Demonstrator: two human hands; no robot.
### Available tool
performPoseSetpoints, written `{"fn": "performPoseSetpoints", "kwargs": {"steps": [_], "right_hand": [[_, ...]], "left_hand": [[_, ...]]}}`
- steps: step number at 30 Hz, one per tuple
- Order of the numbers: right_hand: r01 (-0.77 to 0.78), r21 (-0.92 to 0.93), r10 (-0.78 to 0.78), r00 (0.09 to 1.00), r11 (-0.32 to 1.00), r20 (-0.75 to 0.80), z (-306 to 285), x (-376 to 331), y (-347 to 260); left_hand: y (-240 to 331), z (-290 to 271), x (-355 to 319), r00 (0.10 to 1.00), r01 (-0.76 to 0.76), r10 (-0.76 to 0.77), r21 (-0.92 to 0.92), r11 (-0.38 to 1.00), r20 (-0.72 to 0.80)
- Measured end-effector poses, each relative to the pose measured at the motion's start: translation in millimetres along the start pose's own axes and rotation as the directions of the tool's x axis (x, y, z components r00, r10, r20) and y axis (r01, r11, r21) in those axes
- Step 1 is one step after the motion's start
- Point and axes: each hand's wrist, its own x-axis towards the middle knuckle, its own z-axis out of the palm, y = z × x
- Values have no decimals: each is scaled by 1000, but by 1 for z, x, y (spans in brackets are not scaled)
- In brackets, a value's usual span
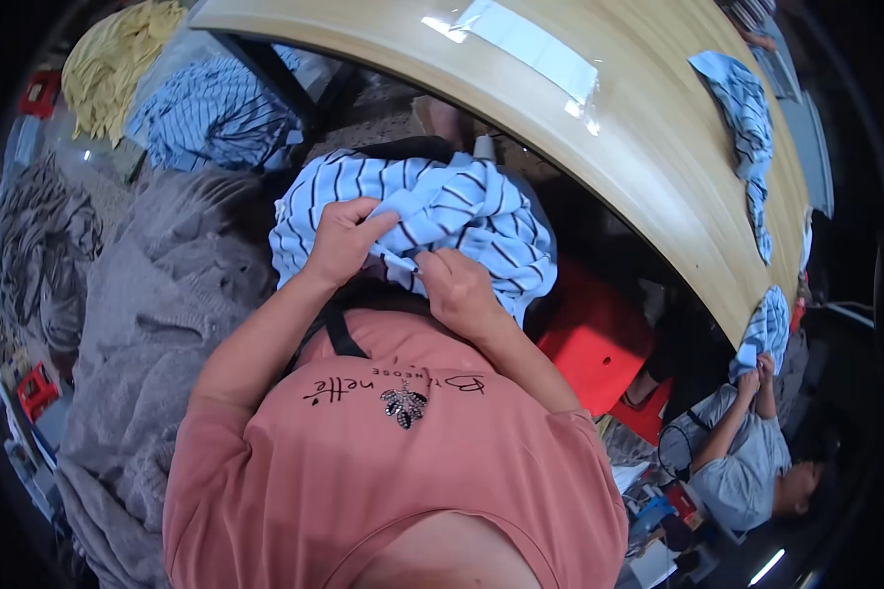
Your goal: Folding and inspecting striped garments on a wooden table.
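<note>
A bunched piece of light blue striped fabric (491, 216) with dark stripes lies over my lap. My left hand (347, 240) pinches a fold of it, thumb pointing right. Close by on the right, my right hand (457, 288) has its fingers curled and closed on the fabric's near edge. A plain light blue band shows in the cloth between both hands. Whether the piece is a finished garment I cannot tell.
A wooden table (638, 128) curves across the front and right, with another striped cloth (746, 128) on it. Grey fabric (167, 304) is heaped at my left. Beyond lie a blue striped pile (216, 113) and a yellow pile (118, 64). A red stool (599, 344) and a co-worker (746, 461) are right.
</note>
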Motion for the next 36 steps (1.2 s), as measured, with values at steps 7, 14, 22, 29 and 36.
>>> {"fn": "performPoseSetpoints", "kwargs": {"steps": [7, 14, 22, 29, 36], "right_hand": [[22, 111, -22, 1000, 994, -1, 3, 14, -11], [7, 129, -15, 998, 992, 56, 20, 33, -10], [279, -46, -282, 938, 959, -201, 16, 36, -10], [318, -68, -325, 926, 946, -194, 16, 34, -12], [407, -51, -410, 895, 912, -176, 8, 30, -19]], "left_hand": [[-5, -17, -9, 989, -144, 145, 65, 987, -2], [21, -10, -13, 938, -310, 344, 353, 883, -36], [13, -7, -38, 953, -128, 234, 446, 886, -192], [15, -6, -39, 979, 95, -117, -134, 986, -165], [23, 0, -28, 996, 66, -64, 22, 998, -55]]}}
